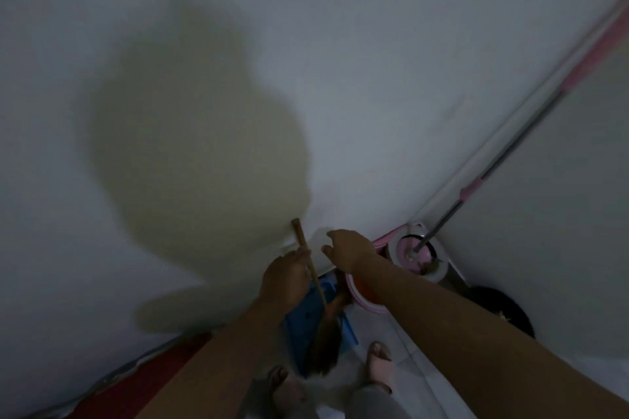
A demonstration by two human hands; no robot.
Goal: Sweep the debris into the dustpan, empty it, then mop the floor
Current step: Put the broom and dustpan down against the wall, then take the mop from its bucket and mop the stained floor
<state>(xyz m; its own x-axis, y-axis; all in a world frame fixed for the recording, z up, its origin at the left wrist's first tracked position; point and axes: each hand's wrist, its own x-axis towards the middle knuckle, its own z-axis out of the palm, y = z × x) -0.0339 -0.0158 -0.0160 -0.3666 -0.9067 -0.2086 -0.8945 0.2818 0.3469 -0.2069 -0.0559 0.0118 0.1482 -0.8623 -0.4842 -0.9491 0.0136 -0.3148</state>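
My left hand (284,277) grips the brown wooden handle of a broom (308,257), which stands nearly upright against the white wall. Its dark bristles (325,347) hang down over a blue dustpan (306,316) that leans on the floor by the wall. My right hand (349,248) hovers just right of the handle's top with its fingers loosely curled, holding nothing. A mop (503,153) with a metal pole and pink grips stands in the pink and white spin bucket (413,253) in the corner.
A white pipe (510,119) runs up the wall corner beside the mop pole. A dark round object (500,309) sits on the tiled floor at the right. A red edge (136,381) runs along the wall's base at the lower left. My feet (379,364) stand on pale tiles.
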